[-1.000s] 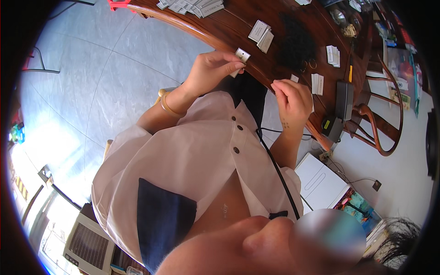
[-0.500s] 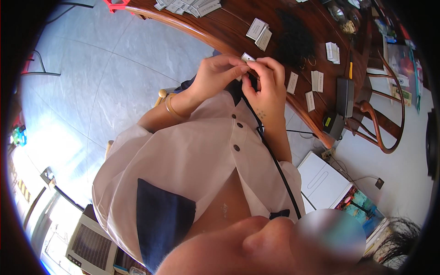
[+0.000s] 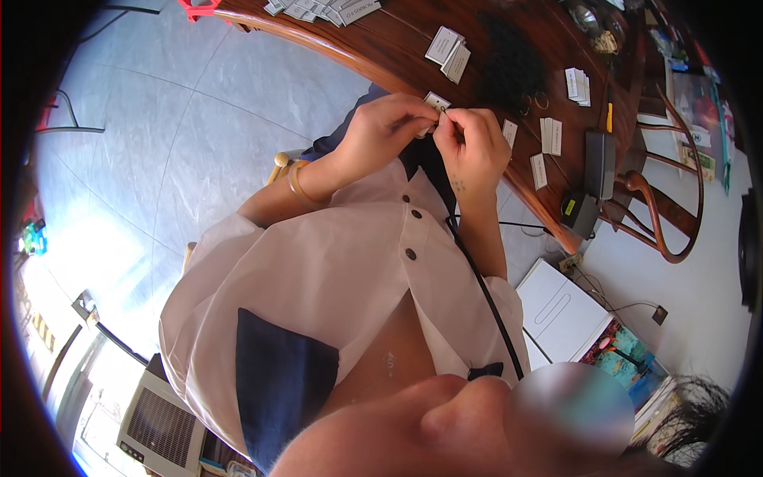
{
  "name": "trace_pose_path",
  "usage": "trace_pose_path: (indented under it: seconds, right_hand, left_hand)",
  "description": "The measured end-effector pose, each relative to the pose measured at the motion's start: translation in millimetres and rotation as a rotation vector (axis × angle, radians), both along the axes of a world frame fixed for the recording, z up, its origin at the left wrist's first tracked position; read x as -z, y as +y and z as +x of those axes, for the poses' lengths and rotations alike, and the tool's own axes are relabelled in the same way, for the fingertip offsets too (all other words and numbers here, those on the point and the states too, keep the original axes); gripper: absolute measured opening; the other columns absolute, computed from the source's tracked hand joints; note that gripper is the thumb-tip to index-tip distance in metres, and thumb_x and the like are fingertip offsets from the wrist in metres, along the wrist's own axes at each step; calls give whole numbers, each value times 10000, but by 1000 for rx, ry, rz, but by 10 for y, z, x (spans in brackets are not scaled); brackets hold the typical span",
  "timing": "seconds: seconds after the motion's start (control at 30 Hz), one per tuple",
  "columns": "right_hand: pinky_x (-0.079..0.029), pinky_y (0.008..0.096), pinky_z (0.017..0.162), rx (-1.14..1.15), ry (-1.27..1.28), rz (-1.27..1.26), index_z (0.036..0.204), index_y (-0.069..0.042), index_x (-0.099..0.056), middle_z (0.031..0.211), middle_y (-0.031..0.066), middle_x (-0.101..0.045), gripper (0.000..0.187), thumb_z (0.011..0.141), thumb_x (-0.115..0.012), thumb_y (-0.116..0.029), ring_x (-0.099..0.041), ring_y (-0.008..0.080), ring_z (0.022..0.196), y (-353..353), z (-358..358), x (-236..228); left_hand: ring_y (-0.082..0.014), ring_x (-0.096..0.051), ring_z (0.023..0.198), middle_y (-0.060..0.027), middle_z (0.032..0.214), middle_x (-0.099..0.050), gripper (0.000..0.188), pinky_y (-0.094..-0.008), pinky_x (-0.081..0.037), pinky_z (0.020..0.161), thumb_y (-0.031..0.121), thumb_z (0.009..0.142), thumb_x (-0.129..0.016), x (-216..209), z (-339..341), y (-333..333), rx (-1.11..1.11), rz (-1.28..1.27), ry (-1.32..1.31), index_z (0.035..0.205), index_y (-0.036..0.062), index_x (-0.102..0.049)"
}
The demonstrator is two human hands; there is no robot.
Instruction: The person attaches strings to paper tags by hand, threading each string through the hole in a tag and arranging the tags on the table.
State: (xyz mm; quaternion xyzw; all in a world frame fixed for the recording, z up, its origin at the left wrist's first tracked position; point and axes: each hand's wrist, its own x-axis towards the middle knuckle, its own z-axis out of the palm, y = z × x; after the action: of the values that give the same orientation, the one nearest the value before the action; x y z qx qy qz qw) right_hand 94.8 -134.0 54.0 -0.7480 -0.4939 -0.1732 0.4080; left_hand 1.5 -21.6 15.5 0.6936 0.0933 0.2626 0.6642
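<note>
Over the near edge of the wooden table, my left hand [image 3: 383,127] pinches a small white tag [image 3: 435,100] with a dark hole in it. Its fingers cover the tag's lower part. My right hand [image 3: 477,147] meets it there, thumb and forefinger pressed together at the tag's edge. A tiny dark bit shows by those fingertips, too small to name. Beyond the hands lies a tangled heap of thin black cords [image 3: 509,67], with a few loops at its near end. A small stack of printed tags [image 3: 447,52] is to the left of that heap.
More tags lie in groups on the table [image 3: 413,67]: a fanned pile [image 3: 326,11] at far left, a stack [image 3: 578,86] and a pair [image 3: 551,136] at right. A dark box [image 3: 598,165] sits near the right edge, beside a wooden chair [image 3: 664,215].
My right hand has shifted slightly right and turned, its fingers now more curled. More of the tag shows between the hands. The left hand stays nearly in place, still on the tag.
</note>
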Motion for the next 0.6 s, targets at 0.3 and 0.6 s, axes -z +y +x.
trace_pose_path:
  seconds: [0.3, 0.6]
  right_hand:
    - [-414, 303, 445, 42, -5, -83, 723, -92, -557, 632, 25, -503, 144, 639, -633, -3, -528, 205, 517, 15, -21, -30]
    - [-416, 308, 445, 54, 60, -83, 722, -87, -555, 631, 34, -505, 138, 640, -630, -6, -527, 215, 512, 15, -49, 9]
  left_hand:
    - [-108, -599, 747, -78, 836, -620, 309, -234, -506, 671, -32, 777, -645, 7, -4, -37, -90, 109, 11, 1062, -18, -525]
    - [-152, -625, 728, -97, 854, -638, 284, -254, -518, 656, -35, 757, -654, 28, -5, -58, -116, 281, -64, 1018, -12, -544]
